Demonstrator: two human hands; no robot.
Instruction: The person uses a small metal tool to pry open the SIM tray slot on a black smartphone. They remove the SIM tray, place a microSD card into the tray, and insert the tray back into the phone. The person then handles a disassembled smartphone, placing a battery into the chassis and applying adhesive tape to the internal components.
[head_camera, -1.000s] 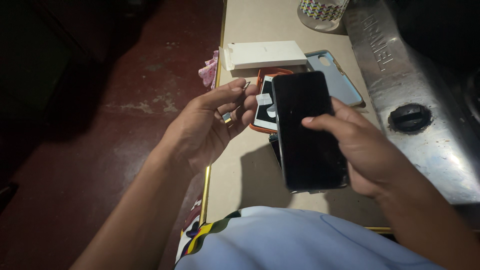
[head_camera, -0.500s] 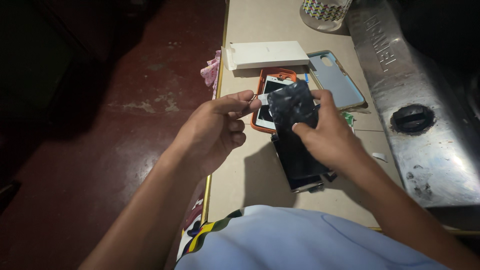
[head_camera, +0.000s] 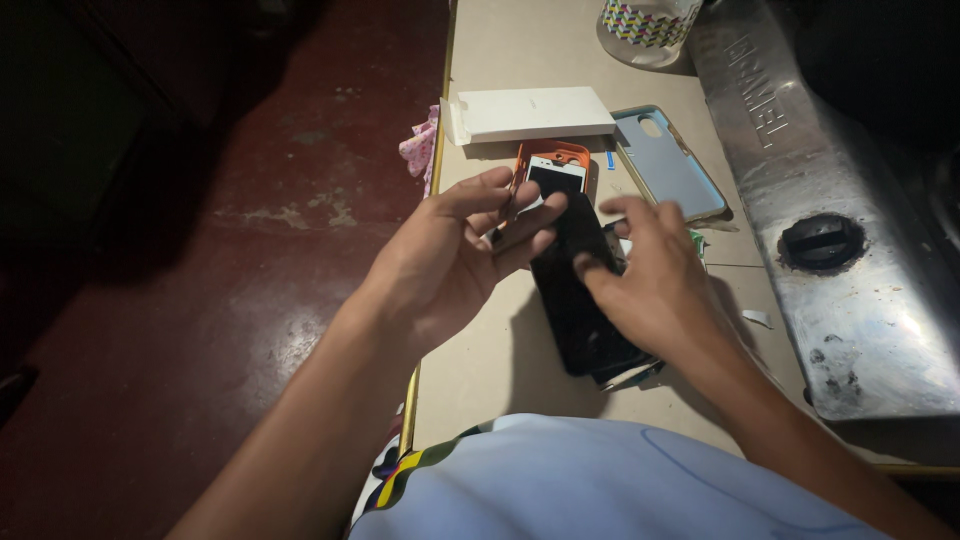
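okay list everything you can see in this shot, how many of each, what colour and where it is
black phone: one, black, on the table under both hands
phone in orange case: one, white front, orange rim, beyond the black phone
empty phone case: one, blue-grey, right of the orange one
box: one, white, flat, at the table's left edge
cloth: one, pink, hanging off the table edge by the box
container: one, patterned, top of the table
metal housing: one, silver with a black knob, far right
table: one, beige
left hand: one, open, fingertips over the black phone's top
right hand: one, open, fingers on the black phone
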